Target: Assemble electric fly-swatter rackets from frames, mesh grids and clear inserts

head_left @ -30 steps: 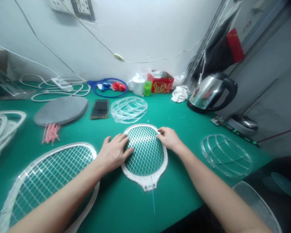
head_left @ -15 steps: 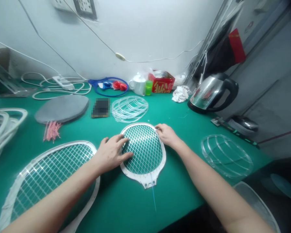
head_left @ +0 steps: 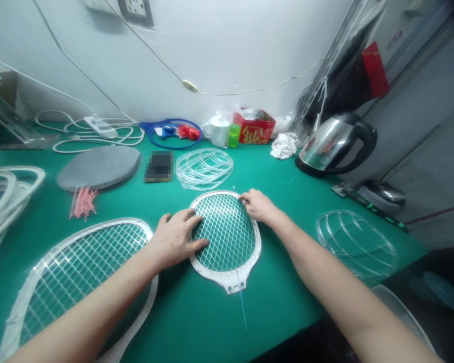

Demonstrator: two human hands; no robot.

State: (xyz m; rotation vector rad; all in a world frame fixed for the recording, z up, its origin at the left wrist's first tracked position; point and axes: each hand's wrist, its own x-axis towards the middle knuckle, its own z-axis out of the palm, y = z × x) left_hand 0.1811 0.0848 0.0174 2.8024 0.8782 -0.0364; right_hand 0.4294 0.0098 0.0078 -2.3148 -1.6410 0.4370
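Observation:
A white racket-shaped swatter frame (head_left: 224, 276) with a metal mesh (head_left: 229, 233) lies flat on the green table, its short neck toward me. From the neck a thin blue wire (head_left: 243, 310) trails out over the tabletop. My left hand (head_left: 176, 236) rests on the left side of this frame, fingers spread over rim and mesh. At the upper right of the rim, my right hand (head_left: 258, 205) has its fingers closed around the edge; the fingertips are partly hidden. Under my left forearm lies another meshed swatter frame (head_left: 89, 267), partly covered by it.
Clear plastic rings (head_left: 205, 169) lie behind the frame, with more clear grid pieces (head_left: 357, 244) at right. Grey mesh sheets (head_left: 98, 166), pink strips (head_left: 84, 202) and white frames (head_left: 18, 194) are at left. A steel kettle (head_left: 325, 148) stands at the back right.
My right hand has slid slightly left along the upper rim. My left hand stays in place on the frame. The whole view has shifted a little.

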